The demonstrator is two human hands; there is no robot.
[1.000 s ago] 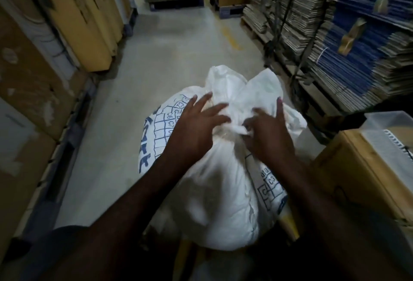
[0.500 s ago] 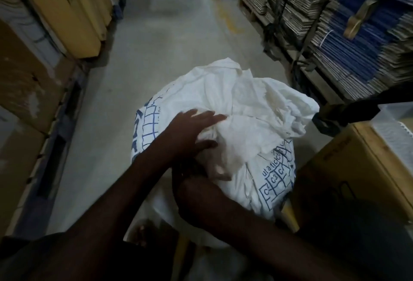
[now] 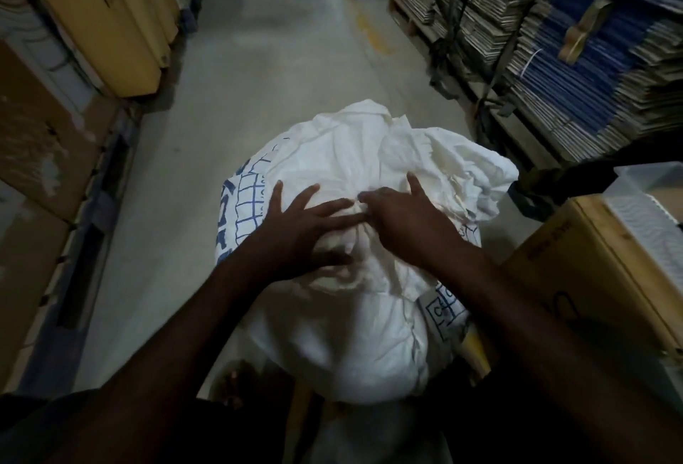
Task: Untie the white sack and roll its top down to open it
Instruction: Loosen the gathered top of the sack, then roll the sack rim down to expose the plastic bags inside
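We see the bulging white sack [image 3: 343, 330] of crinkled woven cloth standing on the concrete floor [image 3: 266, 86], its contents hidden, our left hand [image 3: 295, 227] and right hand [image 3: 403, 219] spread flat on its bunched top.

My left hand [image 3: 295, 227] lies palm down at frame centre, fingers spread and straight, thumb tucked low toward the right. My right hand [image 3: 403, 219] sits just beside it, fingers curled under, thumb pointing up. Both forearms rise from the bottom corners, converging toward the middle.
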